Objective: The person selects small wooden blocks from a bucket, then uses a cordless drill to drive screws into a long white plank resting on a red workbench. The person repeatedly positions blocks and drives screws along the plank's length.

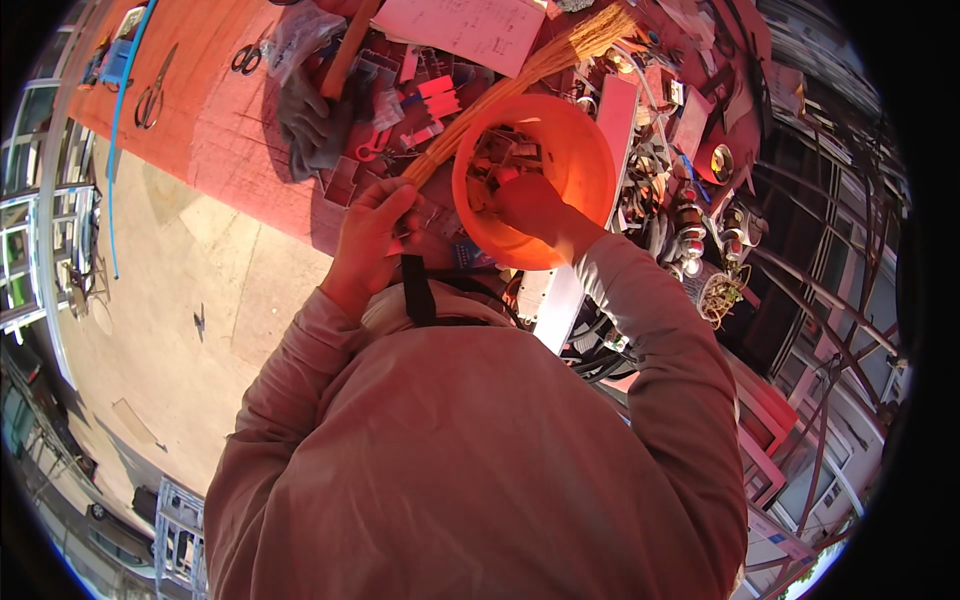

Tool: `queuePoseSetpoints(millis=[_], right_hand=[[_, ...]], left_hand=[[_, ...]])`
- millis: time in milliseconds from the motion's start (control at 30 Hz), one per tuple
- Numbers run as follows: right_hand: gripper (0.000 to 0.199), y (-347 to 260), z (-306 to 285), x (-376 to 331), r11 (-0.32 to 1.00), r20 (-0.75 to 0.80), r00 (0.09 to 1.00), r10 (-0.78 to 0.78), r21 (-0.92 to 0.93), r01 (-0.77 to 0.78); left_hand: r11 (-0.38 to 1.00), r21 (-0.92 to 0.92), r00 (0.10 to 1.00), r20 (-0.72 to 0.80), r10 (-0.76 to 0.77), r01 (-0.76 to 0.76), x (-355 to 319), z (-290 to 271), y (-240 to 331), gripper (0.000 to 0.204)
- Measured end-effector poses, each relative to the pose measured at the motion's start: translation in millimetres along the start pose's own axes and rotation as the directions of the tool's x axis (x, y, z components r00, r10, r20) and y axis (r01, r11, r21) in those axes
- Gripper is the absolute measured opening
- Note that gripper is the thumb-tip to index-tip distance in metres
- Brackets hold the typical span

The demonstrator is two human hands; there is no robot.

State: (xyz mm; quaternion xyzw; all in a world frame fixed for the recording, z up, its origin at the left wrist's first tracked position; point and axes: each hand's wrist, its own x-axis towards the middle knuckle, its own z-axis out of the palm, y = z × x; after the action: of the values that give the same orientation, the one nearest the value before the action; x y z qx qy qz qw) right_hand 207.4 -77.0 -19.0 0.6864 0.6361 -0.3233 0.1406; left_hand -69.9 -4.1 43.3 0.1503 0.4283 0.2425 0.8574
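My right hand (532, 207) reaches down inside an orange bucket (585, 150), among small metal-looking pieces (508, 150) at its bottom. Its fingers are in shade, and I cannot make out their grip. To the left of the bucket, my left hand (372, 238) is raised near the table's edge with thumb and fingers pinched together. Whatever sits in that pinch is too small to name. Just beyond its fingertips lies the narrow end of a straw broom (500, 92), which runs away to the far right behind the bucket. Red-handled scissors (372, 148) lie beyond the left hand.
Grey gloves (312, 125), a clear plastic bag (306, 38) and a white sheet (470, 28) lie on the red-lit table (215, 130). Black scissors (150, 103) rest at the far left. Cables and mixed parts (650, 180) crowd the right side. Concrete floor (190, 270) shows at left.
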Motion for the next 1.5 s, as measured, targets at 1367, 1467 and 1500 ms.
queuePoseSetpoints(millis=[1367, 1467, 1500], right_hand=[[0.029, -160, 38, -94, 0.809, -0.217, 0.975, -0.050, 0.564, 0.167], [0.031, -162, 62, -78, 0.898, -0.142, 0.990, -0.003, 0.436, 0.065], [0.032, -161, 70, -72, 0.922, -0.130, 0.991, 0.008, 0.385, 0.043]], left_hand=[[0.879, -0.474, 0.989, -0.098, -0.112, 0.052, -76, -148, -21, 0.019], [0.879, -0.476, 0.991, -0.106, -0.081, 0.021, -80, -163, -21, 0.021], [0.879, -0.477, 0.990, -0.120, -0.072, 0.006, -81, -167, -20, 0.021]])
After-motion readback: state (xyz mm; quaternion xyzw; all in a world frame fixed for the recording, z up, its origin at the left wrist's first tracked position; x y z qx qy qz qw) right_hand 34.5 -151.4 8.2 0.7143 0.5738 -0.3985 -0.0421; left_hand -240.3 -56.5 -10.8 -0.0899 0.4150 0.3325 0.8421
